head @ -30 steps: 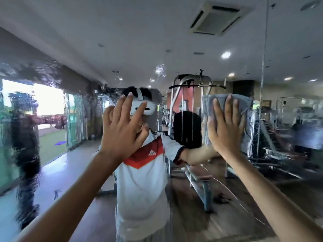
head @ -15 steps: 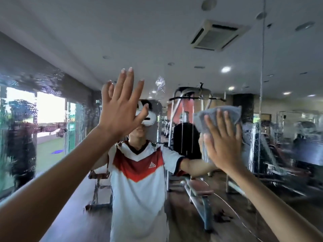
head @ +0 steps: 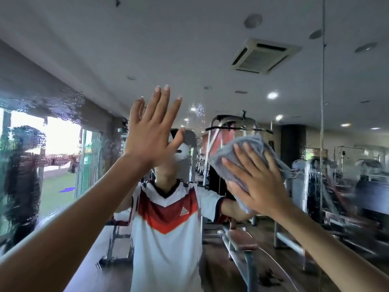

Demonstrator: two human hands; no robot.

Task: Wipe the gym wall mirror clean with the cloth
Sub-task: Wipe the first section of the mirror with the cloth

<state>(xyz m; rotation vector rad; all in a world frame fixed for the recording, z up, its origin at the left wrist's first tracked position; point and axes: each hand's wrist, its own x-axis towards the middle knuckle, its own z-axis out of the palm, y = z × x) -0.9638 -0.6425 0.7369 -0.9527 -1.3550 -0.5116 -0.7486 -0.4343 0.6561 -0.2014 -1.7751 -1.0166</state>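
Head view shows my right hand (head: 261, 182) flat, fingers straight, pressing the gray cloth (head: 242, 152) on the mirror (head: 347, 98), right of my open, empty left hand (head: 151, 133), and the wet glass (head: 23, 165) I think needs wiping next lies far left of the cloth.

My right hand (head: 259, 182) covers much of the grey cloth (head: 242, 148). My left hand (head: 149, 131) hides part of my reflected headset (head: 182, 153). Both forearms (head: 73, 232) run off the lower edge. Gym machines (head: 357, 175) reflected at the right of the mirror (head: 189, 49) are smeared beyond telling.
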